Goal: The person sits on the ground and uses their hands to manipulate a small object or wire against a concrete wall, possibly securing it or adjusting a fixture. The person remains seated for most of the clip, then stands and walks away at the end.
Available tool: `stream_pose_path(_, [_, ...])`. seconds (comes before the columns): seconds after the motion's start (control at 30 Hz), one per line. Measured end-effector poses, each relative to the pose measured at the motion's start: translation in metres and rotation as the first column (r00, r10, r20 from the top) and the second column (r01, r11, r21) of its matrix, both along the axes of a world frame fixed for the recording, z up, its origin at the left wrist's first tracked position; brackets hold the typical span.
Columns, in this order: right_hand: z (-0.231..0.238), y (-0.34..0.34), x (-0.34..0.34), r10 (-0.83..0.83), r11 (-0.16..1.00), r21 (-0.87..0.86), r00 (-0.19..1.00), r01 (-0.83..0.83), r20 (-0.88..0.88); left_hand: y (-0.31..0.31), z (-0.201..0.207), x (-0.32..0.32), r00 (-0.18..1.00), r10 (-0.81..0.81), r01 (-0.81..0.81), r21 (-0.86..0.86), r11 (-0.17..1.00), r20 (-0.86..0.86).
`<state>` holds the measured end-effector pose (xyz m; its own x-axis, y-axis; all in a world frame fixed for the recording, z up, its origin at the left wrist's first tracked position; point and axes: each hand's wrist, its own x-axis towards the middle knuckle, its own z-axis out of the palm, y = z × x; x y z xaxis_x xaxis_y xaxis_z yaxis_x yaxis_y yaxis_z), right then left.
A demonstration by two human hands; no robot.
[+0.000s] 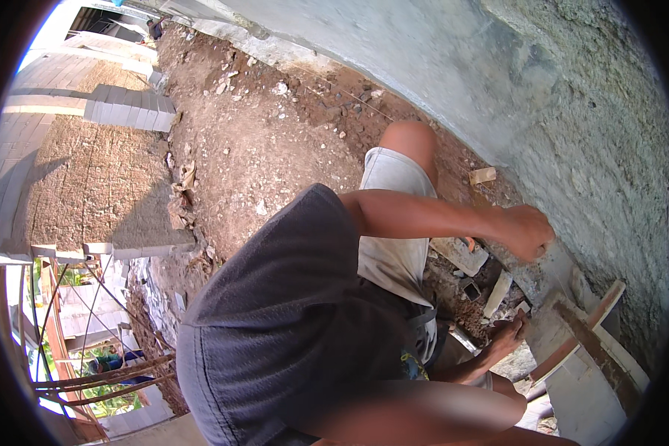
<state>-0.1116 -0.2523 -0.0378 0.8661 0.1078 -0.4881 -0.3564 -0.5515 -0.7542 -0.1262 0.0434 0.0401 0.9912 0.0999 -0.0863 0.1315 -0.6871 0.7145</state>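
Note:
My left hand [528, 232] reaches across to the foot of the rough grey wall [572, 141], fingers curled closed; whatever they hold is hidden. Lower down, my right hand [507, 334] is also closed, its fingers bent beside a flat grey slab [554, 327]; I cannot make out anything in it. Between the two hands lie a narrow pale block [498, 293] and a small dark, square-faced object [470, 288]. A wider pale block [461, 255] rests under my left forearm, with a bit of orange at its edge.
Crossed wooden strips [577, 332] lean over the slab by the wall. A small tan block [482, 175] sits on the stony dirt [275, 134]. To the left rises a pale block wall [89, 171], with bent rods [104, 383] below it. A distant person [155, 28] is at the top.

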Motion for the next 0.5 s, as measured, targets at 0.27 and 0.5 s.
stream_pose_path(0.27, [-0.031, -0.015, 0.017, -0.119, 0.989, 0.083, 0.992, 0.123, -0.051, 0.031, 0.010, -0.029, 0.998, 0.044, -0.045, -0.021, 0.999, -0.035])
stream_pose_path(0.5, [-0.045, -0.025, -0.024, 0.248, 0.962, -0.028, 0.829, -0.271, 0.501, 0.025, 0.009, -0.020, 0.997, 0.056, -0.054, -0.049, 0.997, 0.046])
